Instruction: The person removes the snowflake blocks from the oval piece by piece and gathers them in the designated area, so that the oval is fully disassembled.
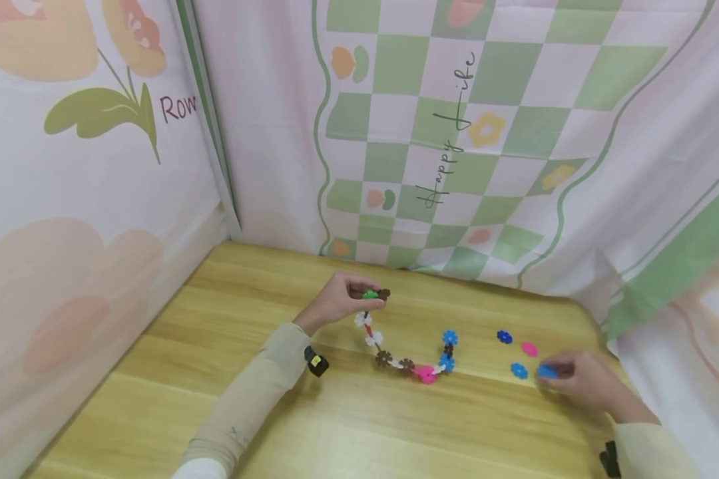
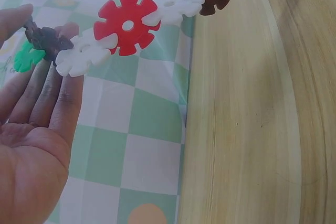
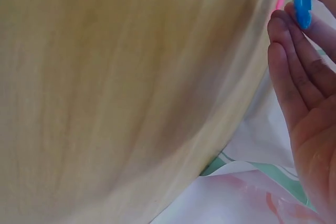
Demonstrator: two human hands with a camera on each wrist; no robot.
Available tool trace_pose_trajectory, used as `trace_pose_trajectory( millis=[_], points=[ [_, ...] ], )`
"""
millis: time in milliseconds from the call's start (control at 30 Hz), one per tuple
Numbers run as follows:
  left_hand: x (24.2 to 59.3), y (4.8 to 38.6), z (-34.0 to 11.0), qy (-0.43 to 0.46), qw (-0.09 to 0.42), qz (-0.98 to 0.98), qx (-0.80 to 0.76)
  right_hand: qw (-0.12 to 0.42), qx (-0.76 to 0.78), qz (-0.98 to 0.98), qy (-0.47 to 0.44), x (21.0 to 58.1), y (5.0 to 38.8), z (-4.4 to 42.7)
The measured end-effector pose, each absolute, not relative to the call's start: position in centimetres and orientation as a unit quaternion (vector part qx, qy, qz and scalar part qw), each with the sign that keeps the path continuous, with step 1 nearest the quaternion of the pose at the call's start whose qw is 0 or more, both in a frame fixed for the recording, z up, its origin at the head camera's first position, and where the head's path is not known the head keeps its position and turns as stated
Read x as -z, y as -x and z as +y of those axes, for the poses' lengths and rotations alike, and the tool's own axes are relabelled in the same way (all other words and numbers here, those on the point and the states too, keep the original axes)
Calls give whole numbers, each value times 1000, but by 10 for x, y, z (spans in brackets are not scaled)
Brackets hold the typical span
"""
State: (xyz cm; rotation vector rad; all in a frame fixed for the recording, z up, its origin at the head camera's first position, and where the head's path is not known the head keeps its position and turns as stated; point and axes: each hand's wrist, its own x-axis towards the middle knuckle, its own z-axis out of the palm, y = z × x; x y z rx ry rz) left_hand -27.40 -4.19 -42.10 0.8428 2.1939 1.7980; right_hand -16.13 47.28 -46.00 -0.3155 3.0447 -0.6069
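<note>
A chain of interlocking plastic snowflake discs [image 1: 374, 338] curves across the table. My left hand [image 1: 337, 301] pinches its raised far end, where a green disc [image 2: 26, 57] and dark brown discs [image 2: 47, 42] meet. White discs and a red disc [image 2: 119, 23] follow in the left wrist view. Further along come brown discs, a pink disc [image 1: 427, 375] and blue discs [image 1: 450, 338] at the chain's other end. Over at the right, my right hand [image 1: 587, 382] pinches a single blue disc [image 3: 302, 6] between thumb and fingers, apart from the chain.
Loose discs lie beside my right hand: a dark blue one [image 1: 504, 337], a pink one [image 1: 529, 349] and a light blue one [image 1: 518, 370]. The wooden table [image 1: 347, 426] meets patterned curtains [image 1: 443, 133] at the back and sides.
</note>
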Motion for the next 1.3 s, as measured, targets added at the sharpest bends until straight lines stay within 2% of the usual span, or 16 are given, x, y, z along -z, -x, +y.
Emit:
trace_pose_trajectory(
  millis=[267,533,733,933,1300],
  points=[
    [421,274,-42,-285,89,741,-602,0,175,978,115,469,164,476],
    [419,274,-41,-285,87,745,-597,26,162,981,103,461,166,476],
    [419,274,-40,-284,93,745,-596,-16,144,979,142,440,171,465],
    [417,273,-39,-281,95,747,-595,-53,135,969,200,410,186,425],
    [416,271,-35,-286,116,742,-595,-25,196,944,263,379,222,334]
  ],
)
